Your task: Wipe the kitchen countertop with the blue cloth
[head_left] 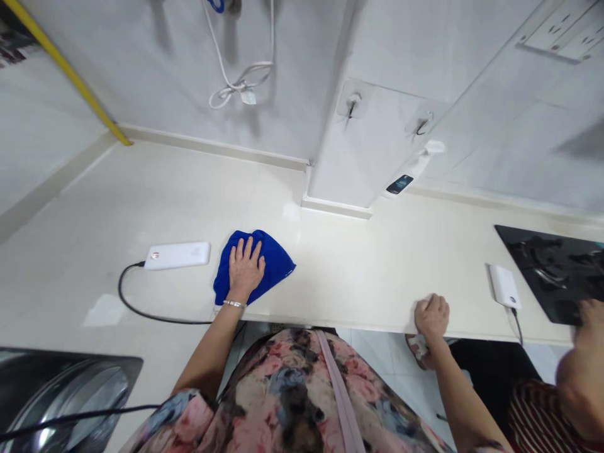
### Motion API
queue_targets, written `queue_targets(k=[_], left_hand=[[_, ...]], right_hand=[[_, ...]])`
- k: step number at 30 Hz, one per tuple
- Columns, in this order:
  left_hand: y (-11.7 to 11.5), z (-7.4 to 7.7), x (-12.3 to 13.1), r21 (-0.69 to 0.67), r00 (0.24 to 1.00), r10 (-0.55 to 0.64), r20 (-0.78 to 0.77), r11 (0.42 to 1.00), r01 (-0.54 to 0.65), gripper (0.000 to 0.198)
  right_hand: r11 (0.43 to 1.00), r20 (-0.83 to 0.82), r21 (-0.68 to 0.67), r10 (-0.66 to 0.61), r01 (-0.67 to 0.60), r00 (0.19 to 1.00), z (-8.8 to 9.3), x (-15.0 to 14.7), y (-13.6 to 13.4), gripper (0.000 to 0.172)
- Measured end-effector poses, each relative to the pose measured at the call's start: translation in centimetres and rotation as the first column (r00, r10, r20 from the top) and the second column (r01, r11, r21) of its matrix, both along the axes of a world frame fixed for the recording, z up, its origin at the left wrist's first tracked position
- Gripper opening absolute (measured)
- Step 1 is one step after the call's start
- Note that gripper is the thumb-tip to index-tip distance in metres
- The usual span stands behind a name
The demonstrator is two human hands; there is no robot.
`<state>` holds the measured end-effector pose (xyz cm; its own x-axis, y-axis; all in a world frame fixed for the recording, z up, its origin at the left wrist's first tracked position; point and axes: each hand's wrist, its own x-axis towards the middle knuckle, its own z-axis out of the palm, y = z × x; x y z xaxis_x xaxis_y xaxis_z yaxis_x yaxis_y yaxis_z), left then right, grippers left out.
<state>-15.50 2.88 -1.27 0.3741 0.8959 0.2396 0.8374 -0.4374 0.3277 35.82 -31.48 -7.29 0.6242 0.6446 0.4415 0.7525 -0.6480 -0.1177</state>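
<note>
My left hand [246, 267] lies flat with its fingers spread on a blue cloth [274, 259], pressing it against the cream countertop [349, 270]. The cloth is folded into a rough fan shape, its corner pointing right. At the counter's front edge, my right hand [431, 316] rests closed like a fist, and nothing shows in it. To the left of the cloth, a white power bank [177, 255] lies on the counter with a black cable [136, 308] plugged into its left end.
Another person's hand [589, 330] touches the black cooktop [557, 270] at right, beside a second white power bank [504, 286]. A sink [70, 402] is at lower left. Above the counter are a wall-mounted white device [413, 170], two hooks and a tied white cord [240, 85].
</note>
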Motion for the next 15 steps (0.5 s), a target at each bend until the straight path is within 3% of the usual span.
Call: queue_targets(k=[5, 11, 15], left_hand=[[-0.1, -0.1, 1.1, 0.004, 0.999, 0.029, -0.022, 1.000, -0.029, 0.059], [0.2, -0.1, 4.6, -0.025, 1.000, -0.001, -0.024, 1.000, 0.001, 0.059], [1.9, 0.1, 7.6, -0.061, 0.998, -0.060, 0.010, 0.996, 0.060, 0.058]], right_hand=[[0.996, 0.085, 0.090, -0.036, 0.028, 0.996, -1.8, -0.4, 0.0, 0.054], [0.995, 0.097, 0.080, -0.065, 0.057, 0.993, -2.0, -0.2, -0.2, 0.054], [0.995, 0.095, 0.075, -0.074, 0.067, 0.993, -1.8, -0.2, -0.2, 0.053]])
